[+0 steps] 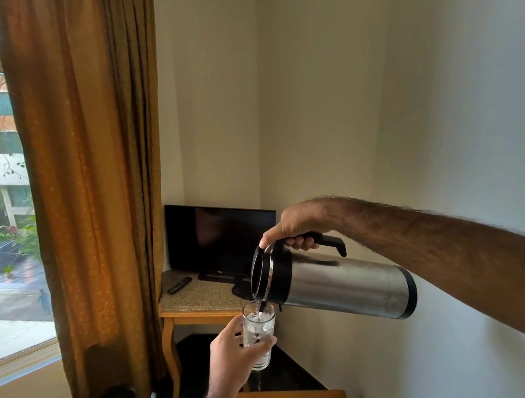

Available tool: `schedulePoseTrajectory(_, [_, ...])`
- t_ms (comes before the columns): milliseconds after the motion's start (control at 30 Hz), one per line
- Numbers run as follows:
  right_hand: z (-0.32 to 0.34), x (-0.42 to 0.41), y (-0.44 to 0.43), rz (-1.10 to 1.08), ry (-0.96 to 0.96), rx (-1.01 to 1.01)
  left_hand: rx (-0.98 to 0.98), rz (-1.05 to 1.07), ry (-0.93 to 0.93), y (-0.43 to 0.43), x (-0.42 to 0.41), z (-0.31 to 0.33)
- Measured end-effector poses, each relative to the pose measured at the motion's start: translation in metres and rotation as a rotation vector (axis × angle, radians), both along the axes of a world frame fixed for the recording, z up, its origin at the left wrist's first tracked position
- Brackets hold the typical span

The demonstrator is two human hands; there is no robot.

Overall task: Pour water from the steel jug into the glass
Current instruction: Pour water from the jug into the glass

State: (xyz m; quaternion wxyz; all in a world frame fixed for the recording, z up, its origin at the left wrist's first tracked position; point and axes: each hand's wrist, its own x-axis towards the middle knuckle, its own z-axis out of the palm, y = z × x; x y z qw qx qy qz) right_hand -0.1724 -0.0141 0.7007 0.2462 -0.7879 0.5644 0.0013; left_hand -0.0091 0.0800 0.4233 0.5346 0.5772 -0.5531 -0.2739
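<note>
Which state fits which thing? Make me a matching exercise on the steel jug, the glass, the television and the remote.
Column one:
1. steel jug
2. glass
3. television
4. remote

Column two:
A. lying on the stone-topped table
B. tipped nearly level, held by the handle in the right hand
C. screen dark
D. held upright in the left hand, catching water

Pairs: 1-B, 2-D, 3-C, 4-A

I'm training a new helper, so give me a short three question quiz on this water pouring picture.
1. True or false: the jug is tipped nearly sideways over the glass.
2. Which hand holds the glass: A left, B right?
3. Fill in: behind the glass, on the corner table, stands a dark ____.

Key: 1 true. 2 A; the left hand grips the glass, and the right hand grips the jug's handle. 3 television.
</note>
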Motion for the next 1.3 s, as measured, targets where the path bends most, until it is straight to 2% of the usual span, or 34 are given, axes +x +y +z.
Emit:
schedulePoseTrajectory(767, [-0.008, -0.001, -0.005, -0.005, -0.006, 0.041, -0.012, -0.005, -0.021, -0.004, 0.003, -0.005])
schedulePoseTrajectory(1300, [-0.05, -0.051, -0.023, -0.058, -0.291, 0.184, 0.006, 0.022, 0.029, -0.022, 0.001, -0.018])
